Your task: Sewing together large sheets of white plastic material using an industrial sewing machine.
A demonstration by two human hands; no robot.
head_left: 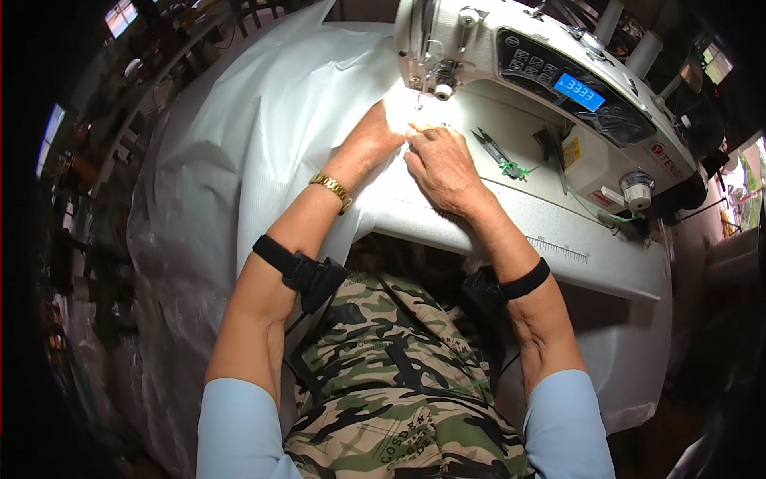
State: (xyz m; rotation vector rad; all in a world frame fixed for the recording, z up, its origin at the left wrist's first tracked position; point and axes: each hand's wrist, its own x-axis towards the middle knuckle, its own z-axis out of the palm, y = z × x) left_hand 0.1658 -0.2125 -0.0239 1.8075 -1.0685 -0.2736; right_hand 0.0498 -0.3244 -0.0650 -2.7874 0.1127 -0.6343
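Under the needle end of a white sewing machine (487, 32), my two hands meet at the edge of a large white woven plastic sheet (275, 120). My left hand (375, 134) rests along the sheet just left of the needle; glare from the lamp washes out its fingertips. With its fingers curled in and pressed together, my right hand (444, 166) pinches the sheet's edge close in front of the presser foot (419, 102). The exact fold between the fingers is lost in the bright light. The sheet drapes off the table to the left.
Thread snips (495, 152) with green thread lie right of my right hand. A lit blue display (579, 92) sits on the machine arm, and a round dial (637, 191) near its base. A ruler scale (558, 246) runs along the white table's front edge. Thread cones (643, 54) stand behind.
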